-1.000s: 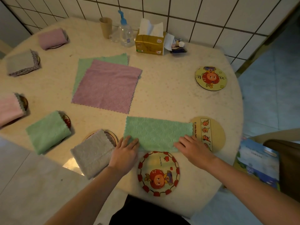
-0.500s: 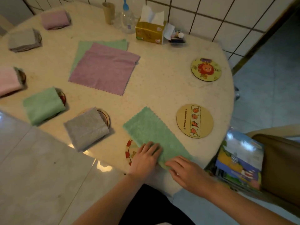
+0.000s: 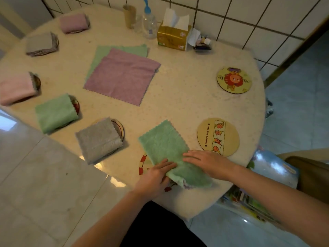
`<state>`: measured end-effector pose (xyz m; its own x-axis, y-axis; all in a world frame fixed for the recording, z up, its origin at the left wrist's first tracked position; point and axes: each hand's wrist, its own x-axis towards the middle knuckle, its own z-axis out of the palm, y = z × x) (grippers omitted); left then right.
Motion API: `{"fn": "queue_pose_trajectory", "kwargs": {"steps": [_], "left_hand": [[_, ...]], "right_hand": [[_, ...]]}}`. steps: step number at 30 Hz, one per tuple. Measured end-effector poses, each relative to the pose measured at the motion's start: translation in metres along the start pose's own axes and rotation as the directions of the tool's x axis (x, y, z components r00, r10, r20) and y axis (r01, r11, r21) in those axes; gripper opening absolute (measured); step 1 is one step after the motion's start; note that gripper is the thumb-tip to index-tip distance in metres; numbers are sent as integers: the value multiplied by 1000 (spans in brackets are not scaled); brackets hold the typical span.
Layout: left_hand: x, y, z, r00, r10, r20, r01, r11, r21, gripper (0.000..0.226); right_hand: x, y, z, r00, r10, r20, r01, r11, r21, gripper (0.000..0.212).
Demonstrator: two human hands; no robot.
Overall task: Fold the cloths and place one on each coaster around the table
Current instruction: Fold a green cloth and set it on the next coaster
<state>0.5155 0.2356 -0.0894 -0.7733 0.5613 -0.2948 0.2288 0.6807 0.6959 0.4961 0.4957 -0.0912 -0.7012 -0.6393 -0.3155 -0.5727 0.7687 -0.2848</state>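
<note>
A green cloth (image 3: pixel 164 142), folded into a strip, lies at the table's near edge over a red-rimmed coaster (image 3: pixel 143 164). My left hand (image 3: pixel 154 177) grips its near end, which curls up off the table. My right hand (image 3: pixel 207 162) presses flat on the strip beside it. Two bare coasters lie to the right: a beige one (image 3: pixel 218 137) close by and a yellow one (image 3: pixel 234 80) farther back. Folded cloths on coasters line the left rim: grey (image 3: pixel 98 139), green (image 3: pixel 54 113), pink (image 3: pixel 16 88), grey (image 3: pixel 41 43), mauve (image 3: pixel 73 23).
A mauve cloth (image 3: pixel 122 74) lies spread over a green one (image 3: pixel 121 49) in the table's (image 3: pixel 187 97) middle. At the back by the tiled wall stand a paper cup (image 3: pixel 130 16), a clear bottle (image 3: pixel 149 23) and a tissue box (image 3: pixel 173 37). A chair with books (image 3: pixel 270 173) stands at the right.
The green strip was turned from lying sideways to pointing away from me, over the red-rimmed coaster. Both hands slid to its near end, and the left hand now lifts that end.
</note>
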Motion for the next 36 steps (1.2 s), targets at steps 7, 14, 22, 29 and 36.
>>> {"fn": "queue_pose_trajectory", "kwargs": {"steps": [7, 14, 22, 29, 36], "left_hand": [[17, 7, -27, 824, -524, -214, 298, 722, -624, 16], [42, -6, -51, 652, -736, 182, 404, 135, -905, 28], [45, -21, -57, 617, -699, 363, 474, -38, -880, 34], [67, -28, -88, 622, -775, -106, 508, 503, -699, 38], [76, -55, -92, 669, -707, -228, 590, 692, -416, 21]], "right_hand": [[24, 2, -36, 914, 404, -16, -209, 504, 838, 36], [90, -1, -40, 812, 583, 39, -299, 357, 885, 22], [114, 0, -21, 711, 702, 34, -497, 468, 731, 12], [117, -3, -25, 711, 703, 5, -560, 562, 609, 21], [121, -8, -26, 663, 749, 2, -644, 569, 511, 28]]}}
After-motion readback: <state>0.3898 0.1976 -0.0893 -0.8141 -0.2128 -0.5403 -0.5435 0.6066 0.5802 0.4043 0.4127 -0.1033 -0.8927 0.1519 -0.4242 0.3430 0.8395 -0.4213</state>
